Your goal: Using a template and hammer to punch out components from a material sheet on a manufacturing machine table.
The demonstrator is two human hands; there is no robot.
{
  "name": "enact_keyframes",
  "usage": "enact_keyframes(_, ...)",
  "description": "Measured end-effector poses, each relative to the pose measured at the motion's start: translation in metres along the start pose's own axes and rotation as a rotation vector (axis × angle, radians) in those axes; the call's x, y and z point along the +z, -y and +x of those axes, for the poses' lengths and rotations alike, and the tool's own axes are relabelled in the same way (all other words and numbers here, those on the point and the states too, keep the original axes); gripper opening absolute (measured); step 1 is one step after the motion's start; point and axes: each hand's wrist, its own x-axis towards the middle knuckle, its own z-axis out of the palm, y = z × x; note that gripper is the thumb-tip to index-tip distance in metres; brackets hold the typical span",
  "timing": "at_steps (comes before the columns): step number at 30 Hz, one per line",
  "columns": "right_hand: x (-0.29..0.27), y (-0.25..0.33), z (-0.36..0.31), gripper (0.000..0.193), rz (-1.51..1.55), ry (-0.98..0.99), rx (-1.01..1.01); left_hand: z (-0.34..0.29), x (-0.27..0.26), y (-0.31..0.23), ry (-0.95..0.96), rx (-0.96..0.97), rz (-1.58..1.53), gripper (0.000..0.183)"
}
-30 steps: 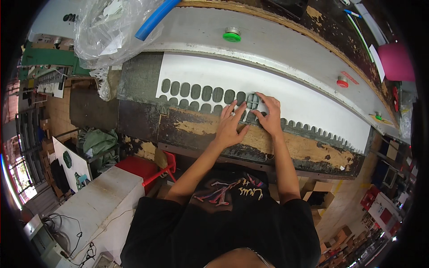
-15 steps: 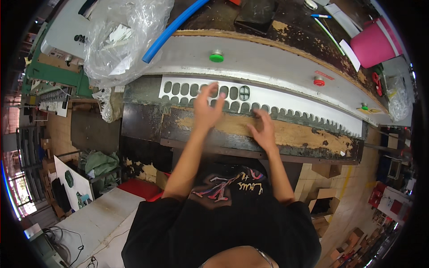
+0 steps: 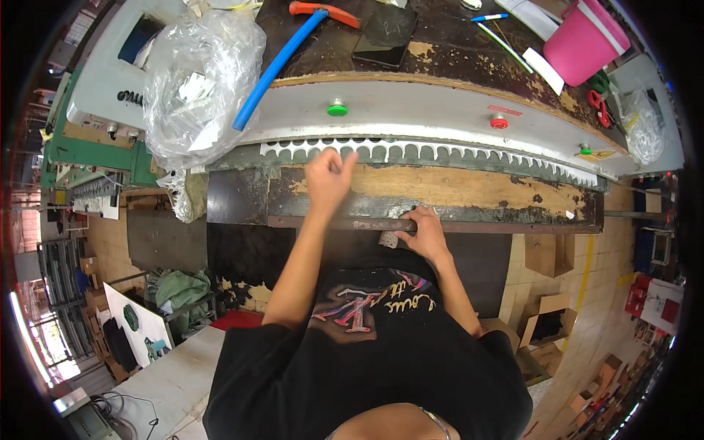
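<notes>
Left hand: fingers curled, at white punched sheet | sheet: nearly all under grey press housing, scalloped edge showing | right hand: gripping worktop front bar | feed judged almost complete.

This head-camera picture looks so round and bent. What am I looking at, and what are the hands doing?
The camera sits on a person's head and looks down, so you see their black shirt and both forearms from above; the wide lens bends straight edges. In front is a long grey machine with a green button and a red button. A white sheet with a scalloped edge lies almost wholly under it. The left hand is at that edge, fingers curled. The right hand rests on the metal bar along the worn wooden bench front. Behind lie a blue tube, a clear plastic bag and a pink bucket.
</notes>
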Motion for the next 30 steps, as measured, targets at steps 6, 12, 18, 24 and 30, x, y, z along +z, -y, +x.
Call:
enact_keyframes(6, 0.004, -0.006, -0.004, 0.04, -0.006, 0.019, -0.038, -0.098, -0.001, 0.054, 0.497, -0.067, 0.019, 0.032)
enact_keyframes(12, -0.005, 0.007, -0.022, 0.047, 0.034, -0.004, -0.006, -0.12, -0.013, 0.024, 0.555, 0.098, 0.305, 0.041)
enact_keyframes(18, 0.002, -0.006, -0.015, 0.042, -0.151, -0.123, -0.05, -0.121, -0.001, 0.035, 0.455, 0.148, 0.299, 0.042)
enact_keyframes(24, -0.001, -0.006, -0.013, 0.039, -0.137, -0.102, -0.062, -0.115, -0.007, 0.024, 0.537, 0.082, 0.343, 0.038)
enact_keyframes(30, -0.028, -0.015, 0.012, 0.036, -0.005, 0.168, -0.009, -0.076, -0.014, 0.023, 0.834, 0.037, 0.222, 0.03)
